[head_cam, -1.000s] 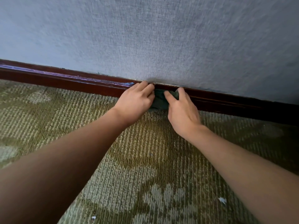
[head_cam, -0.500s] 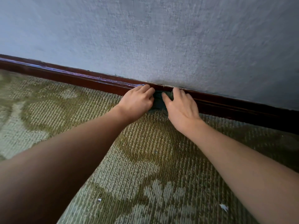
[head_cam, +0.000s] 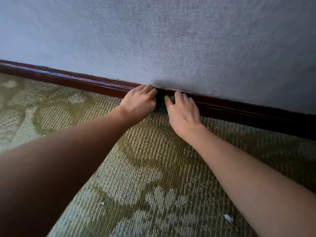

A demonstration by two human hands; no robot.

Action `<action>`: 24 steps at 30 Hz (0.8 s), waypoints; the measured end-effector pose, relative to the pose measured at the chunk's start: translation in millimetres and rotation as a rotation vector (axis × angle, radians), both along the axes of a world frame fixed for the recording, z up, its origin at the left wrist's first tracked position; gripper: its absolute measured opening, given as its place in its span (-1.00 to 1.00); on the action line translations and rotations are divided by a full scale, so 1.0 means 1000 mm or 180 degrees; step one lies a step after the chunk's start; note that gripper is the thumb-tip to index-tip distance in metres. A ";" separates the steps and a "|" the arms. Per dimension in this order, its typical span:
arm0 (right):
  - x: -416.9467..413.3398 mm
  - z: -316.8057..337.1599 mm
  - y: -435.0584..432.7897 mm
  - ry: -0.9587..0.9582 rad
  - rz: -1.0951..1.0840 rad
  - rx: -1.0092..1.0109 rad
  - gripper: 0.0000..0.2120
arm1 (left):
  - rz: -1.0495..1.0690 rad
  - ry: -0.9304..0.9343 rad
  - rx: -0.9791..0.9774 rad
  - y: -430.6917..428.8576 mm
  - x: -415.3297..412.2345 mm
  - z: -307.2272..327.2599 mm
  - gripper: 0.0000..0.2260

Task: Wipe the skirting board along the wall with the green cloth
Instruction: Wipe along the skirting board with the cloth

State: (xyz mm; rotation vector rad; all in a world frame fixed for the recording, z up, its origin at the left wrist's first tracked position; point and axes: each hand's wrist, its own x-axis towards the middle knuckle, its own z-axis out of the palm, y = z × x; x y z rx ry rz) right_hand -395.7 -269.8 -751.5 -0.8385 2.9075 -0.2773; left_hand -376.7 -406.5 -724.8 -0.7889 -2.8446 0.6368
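Two hands we count, our left hand (head_cam: 139,101) and right hand (head_cam: 183,111), both curled and pressing one green cloth (head_cam: 161,104) against the one dark skirting board (head_cam: 77,82), whose length slopes down rightward beneath the wall (head_cam: 171,40), above the carpet (head_cam: 153,159).

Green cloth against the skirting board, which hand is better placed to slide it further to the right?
Probably the right hand: its fingers lie over the green cloth on the skirting board toward the unwiped stretch; the left hand sits behind.
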 end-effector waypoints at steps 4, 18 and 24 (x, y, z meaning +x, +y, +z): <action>-0.001 -0.001 -0.001 0.0030 0.0016 0.0081 -0.59 | -0.0213 0.0140 0.0133 -0.009 -0.003 -0.005 -0.98; 0.001 0.010 -0.020 0.0241 -0.0110 0.1163 -0.51 | -0.0936 0.0294 0.0770 -0.053 -0.015 -0.028 -0.83; 0.007 0.014 -0.037 0.0020 -0.0410 0.1335 -0.50 | -0.1124 0.0352 0.1101 -0.069 -0.020 -0.034 -0.71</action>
